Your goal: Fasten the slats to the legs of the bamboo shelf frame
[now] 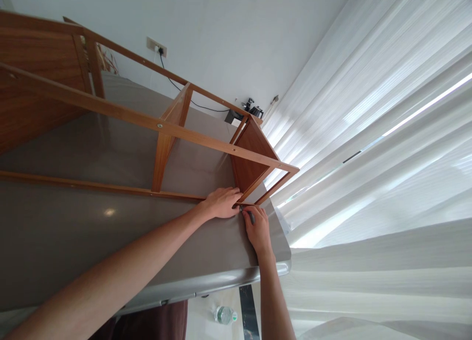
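A wooden shelf frame (199, 138) lies on its side across a grey table, its rails and cross shelves in reddish-brown wood. At its near right corner my left hand (223, 202) is closed over the lower rail, fingers against the end panel (254, 148) and thumb near the joint. Just right of it, my right hand (257, 227) grips a small dark-handled screwdriver (252, 217), its tip pointing at the rail. The tip's exact contact is too small to make out. Screw heads show along the upper rail (160, 126).
The grey table (177, 246) has a rounded front edge. White curtains (368, 183) hang close on the right. A wall socket (157, 46) with a black cable and some dark equipment (252, 109) are behind the frame. A plastic bottle (224, 315) is below the table edge.
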Demonstrator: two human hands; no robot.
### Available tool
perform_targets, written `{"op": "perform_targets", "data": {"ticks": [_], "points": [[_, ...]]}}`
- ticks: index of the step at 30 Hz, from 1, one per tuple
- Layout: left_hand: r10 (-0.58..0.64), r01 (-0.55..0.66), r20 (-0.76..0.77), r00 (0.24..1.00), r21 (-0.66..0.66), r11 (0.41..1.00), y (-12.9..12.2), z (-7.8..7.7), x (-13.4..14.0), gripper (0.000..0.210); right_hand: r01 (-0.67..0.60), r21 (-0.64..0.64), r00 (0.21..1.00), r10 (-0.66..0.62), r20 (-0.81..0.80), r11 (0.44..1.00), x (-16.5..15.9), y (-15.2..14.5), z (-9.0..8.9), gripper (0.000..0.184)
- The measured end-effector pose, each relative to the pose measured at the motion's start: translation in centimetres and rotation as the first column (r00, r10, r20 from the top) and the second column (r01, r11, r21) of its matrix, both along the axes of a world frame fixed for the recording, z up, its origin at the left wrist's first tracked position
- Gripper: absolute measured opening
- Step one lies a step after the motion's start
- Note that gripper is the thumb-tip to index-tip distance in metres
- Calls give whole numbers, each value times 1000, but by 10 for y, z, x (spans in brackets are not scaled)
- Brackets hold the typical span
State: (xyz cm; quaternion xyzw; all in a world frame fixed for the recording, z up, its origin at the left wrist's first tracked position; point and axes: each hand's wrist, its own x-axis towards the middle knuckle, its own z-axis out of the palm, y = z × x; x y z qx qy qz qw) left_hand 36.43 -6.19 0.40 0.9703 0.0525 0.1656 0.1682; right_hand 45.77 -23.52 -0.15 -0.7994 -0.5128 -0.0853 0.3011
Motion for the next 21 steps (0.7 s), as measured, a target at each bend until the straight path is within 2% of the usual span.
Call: {"op": "perform_targets", "data": {"ticks": [12,21], "points": [[6,-6,-4,1000,2,1000,0,1,-1,23,9,28,1000,-8,-29,1000,3,0,-1,19],[3,-3,0,1000,4,1000,-1,2,-1,34,23,43,1000,-23,-15,999,1,0,-1,19]]}}
